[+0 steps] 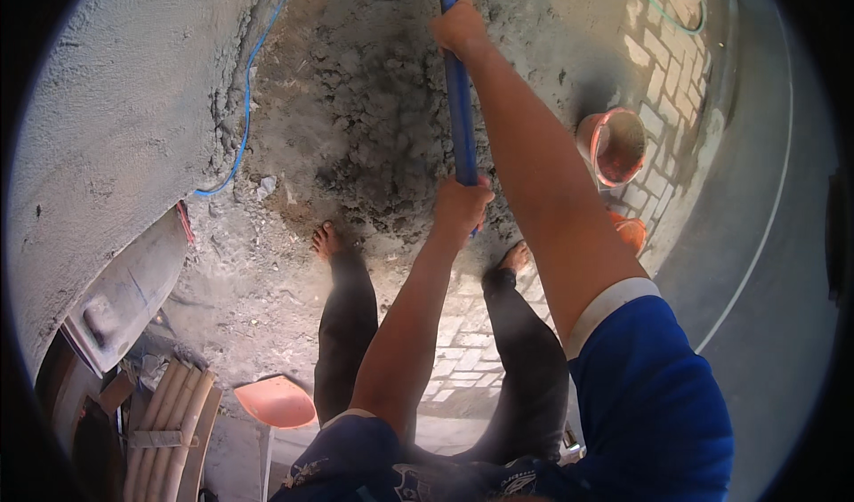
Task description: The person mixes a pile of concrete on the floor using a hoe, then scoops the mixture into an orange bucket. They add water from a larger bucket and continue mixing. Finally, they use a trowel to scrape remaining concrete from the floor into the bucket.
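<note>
Both my hands are closed around a long blue handle (458, 110) that runs up past the top edge, so its working end is hidden. My right hand (460, 28) grips it high up, with the arm stretched forward. Lower down, my left hand (463, 206) wraps round it close to its near end. Left of the handle lies a heap of wet grey mortar (378, 119), spread over the ground in front of my bare feet (327, 239).
At right stand an orange bucket (620, 149) and a second orange container (630, 232), partly behind my arm. A rough wall (124, 110), a blue hose (247, 101), wooden poles (169, 431) and an orange scoop-shaped piece (277, 401) are at left. Paving bricks (663, 75) border the road.
</note>
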A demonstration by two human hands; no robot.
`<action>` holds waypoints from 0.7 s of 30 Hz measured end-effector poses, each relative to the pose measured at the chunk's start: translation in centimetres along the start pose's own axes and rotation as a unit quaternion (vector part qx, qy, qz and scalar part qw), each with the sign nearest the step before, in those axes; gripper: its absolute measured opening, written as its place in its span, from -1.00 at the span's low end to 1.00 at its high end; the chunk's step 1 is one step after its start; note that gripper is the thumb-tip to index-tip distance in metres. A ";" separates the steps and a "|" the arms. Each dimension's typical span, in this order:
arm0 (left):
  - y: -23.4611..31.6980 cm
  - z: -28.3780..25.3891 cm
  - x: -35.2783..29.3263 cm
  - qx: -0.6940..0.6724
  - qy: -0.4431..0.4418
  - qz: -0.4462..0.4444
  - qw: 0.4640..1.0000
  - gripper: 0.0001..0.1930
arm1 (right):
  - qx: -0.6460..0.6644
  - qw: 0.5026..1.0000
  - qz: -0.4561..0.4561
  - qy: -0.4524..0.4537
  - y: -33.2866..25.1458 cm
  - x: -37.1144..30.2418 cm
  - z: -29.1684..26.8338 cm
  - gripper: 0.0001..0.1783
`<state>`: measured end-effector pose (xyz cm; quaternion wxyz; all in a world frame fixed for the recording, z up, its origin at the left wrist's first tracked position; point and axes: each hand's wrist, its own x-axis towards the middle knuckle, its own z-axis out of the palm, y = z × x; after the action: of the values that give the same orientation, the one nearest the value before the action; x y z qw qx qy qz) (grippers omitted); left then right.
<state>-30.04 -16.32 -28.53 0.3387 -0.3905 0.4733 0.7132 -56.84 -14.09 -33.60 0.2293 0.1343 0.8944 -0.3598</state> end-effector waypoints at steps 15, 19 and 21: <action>-16.7 2.3 -17.7 0.026 -0.043 -0.146 0.988 -0.85 | -0.010 0.996 0.089 -0.015 12.4 -23.4 -3.3 -0.55; -23.0 -0.8 -25.4 0.117 -0.030 -0.202 0.972 -0.81 | 0.040 0.989 0.142 -0.022 12.9 -33.6 -3.6 -0.54; -26.9 -1.4 -30.0 0.160 -0.046 -0.190 0.968 -0.76 | 0.034 0.984 0.168 -0.046 12.7 -39.4 -4.5 -0.53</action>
<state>7.20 -12.35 -13.59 0.5474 -0.3815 0.4820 0.5679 -19.29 -4.96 -18.13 0.3232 0.2739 0.8347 -0.3519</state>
